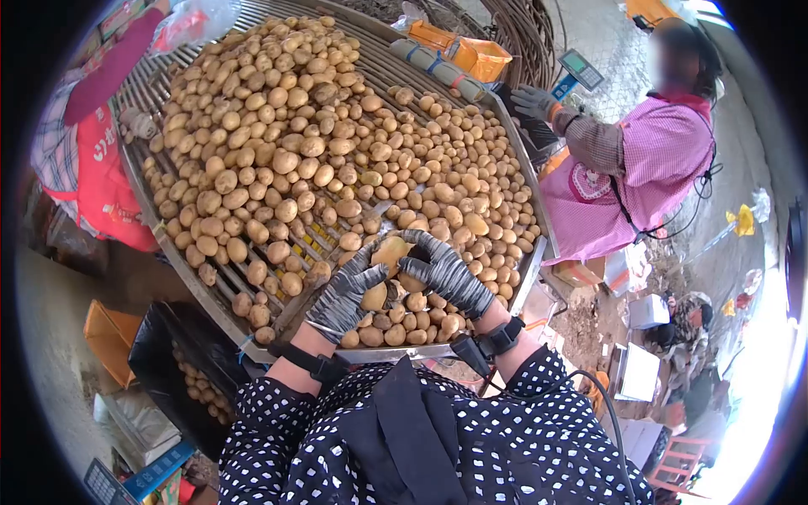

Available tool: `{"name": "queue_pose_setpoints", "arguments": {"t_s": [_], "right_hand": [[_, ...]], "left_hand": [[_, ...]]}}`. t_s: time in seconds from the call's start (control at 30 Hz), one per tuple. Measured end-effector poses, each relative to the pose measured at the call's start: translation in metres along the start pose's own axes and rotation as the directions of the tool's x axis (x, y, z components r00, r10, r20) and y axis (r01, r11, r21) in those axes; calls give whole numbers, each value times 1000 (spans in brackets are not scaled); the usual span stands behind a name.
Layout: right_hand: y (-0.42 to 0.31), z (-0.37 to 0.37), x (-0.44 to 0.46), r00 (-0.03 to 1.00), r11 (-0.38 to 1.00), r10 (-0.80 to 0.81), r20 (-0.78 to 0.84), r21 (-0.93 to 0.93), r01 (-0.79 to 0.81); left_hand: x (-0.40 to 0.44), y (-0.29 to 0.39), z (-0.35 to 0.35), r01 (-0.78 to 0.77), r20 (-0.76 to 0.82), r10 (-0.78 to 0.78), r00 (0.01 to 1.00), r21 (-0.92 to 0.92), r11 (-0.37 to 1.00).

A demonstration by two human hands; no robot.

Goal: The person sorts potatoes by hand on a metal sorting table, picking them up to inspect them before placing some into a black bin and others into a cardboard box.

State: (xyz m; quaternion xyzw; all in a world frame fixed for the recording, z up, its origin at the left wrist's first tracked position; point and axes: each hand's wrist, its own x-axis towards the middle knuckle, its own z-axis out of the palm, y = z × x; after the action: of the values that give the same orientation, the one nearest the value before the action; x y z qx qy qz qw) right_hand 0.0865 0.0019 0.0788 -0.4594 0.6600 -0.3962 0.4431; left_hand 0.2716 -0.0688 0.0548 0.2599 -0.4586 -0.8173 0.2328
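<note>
Both of my hands wear grey and black striped gloves and meet over the near edge of a large slatted metal table [307, 305]. My left hand [347, 290] has its fingers wrapped against a potato [390, 255] at its fingertips. Curled in from the other side, my right hand [446, 271] has its fingertips close to the same potato; whether it grips anything is unclear. Another large potato [374, 296] lies just under my hands. A big heap of potatoes [269, 143] spreads over the slats beyond them.
A person in a pink checked smock [665, 151] stands at the right edge of the table; another in a red apron [109, 177] is at the left. A black-lined crate [181, 362] holds potatoes at lower left. Orange baskets [480, 57] and a scale [581, 69] stand behind.
</note>
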Motion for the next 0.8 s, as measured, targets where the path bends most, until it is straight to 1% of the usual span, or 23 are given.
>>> {"name": "queue_pose_setpoints", "arguments": {"t_s": [0.03, 0.07, 0.1, 0.13, 0.17, 0.2, 0.27, 0.3, 0.33, 0.37, 0.4, 0.43, 0.47, 0.5, 0.53, 0.6, 0.63, 0.67, 0.77, 0.8], "right_hand": [[2, 0, 4, 995, 997, 72, 72, -33, -70], [6, 7, 6, 995, 997, 64, 78, -44, -60], [7, 11, 9, 996, 1000, -2, 92, 15, 1], [9, 15, 11, 992, 995, -67, 104, 78, 59], [13, 19, 13, 994, 991, -71, 89, 120, 60], [19, 21, 16, 992, 991, -73, 106, 119, 60], [29, 23, 22, 982, 959, 76, 171, 258, -119], [36, 29, 25, 985, 956, 68, 157, 273, -110], [38, 32, 28, 985, 918, 54, 167, 378, -115], [40, 34, 33, 993, 913, 35, 111, 402, -77], [42, 36, 38, 998, 905, 21, 55, 424, -42], [45, 35, 47, 998, 907, -18, 57, 420, -8], [35, 40, 47, 998, 859, -18, 55, 512, -12], [29, 45, 49, 997, 875, -62, 40, 482, 35], [27, 50, 52, 994, 890, -108, 12, 448, 92], [27, 55, 55, 994, 845, -88, 62, 533, 42], [24, 54, 55, 994, 814, -54, 94, 581, -10], [20, 51, 56, 994, 814, -51, 94, 580, -13], [7, 34, 54, 983, 654, -127, 132, 756, -17], [16, 22, 58, 974, 585, -148, 173, 809, -55]], "left_hand": [[-2, 3, 0, 2, -24, 2, 1000, 166, 986], [-2, 0, -7, -11, -29, 16, 999, 162, 987], [1, 0, -11, -89, 20, 87, 996, 325, 941], [4, -2, -15, -165, 78, 145, 986, 476, 864], [10, -8, -23, -120, 73, 96, 993, 503, 856], [10, -16, -26, -116, 57, 101, 993, 502, 857], [8, -23, -30, -242, 13, 280, 960, 543, 804], [4, -30, -35, -293, 20, 346, 938, 581, 760], [3, -36, -36, -302, -29, 387, 922, 573, 762], [5, -42, -40, -215, -156, 290, 944, 377, 901], [5, -47, -44, -137, -256, 171, 951, 143, 980], [-8, -37, -40, -119, -226, 163, 960, 196, 973], [-15, -24, -35, 130, -301, -152, 942, -91, 987], [-19, -23, -29, 112, -298, -220, 929, -341, 933], [-19, -24, -25, 87, -263, -279, 924, -566, 820], [-14, -44, -33, 7, -213, -207, 955, -679, 734], [-15, -38, -29, -19, -283, -194, 939, -607, 795], [-17, -35, -28, -49, -298, -186, 936, -635, 771], [-19, -39, -36, -59, -278, -153, 948, -628, 776], [-22, -39, -36, -82, -291, -84, 953, -515, 853]]}}
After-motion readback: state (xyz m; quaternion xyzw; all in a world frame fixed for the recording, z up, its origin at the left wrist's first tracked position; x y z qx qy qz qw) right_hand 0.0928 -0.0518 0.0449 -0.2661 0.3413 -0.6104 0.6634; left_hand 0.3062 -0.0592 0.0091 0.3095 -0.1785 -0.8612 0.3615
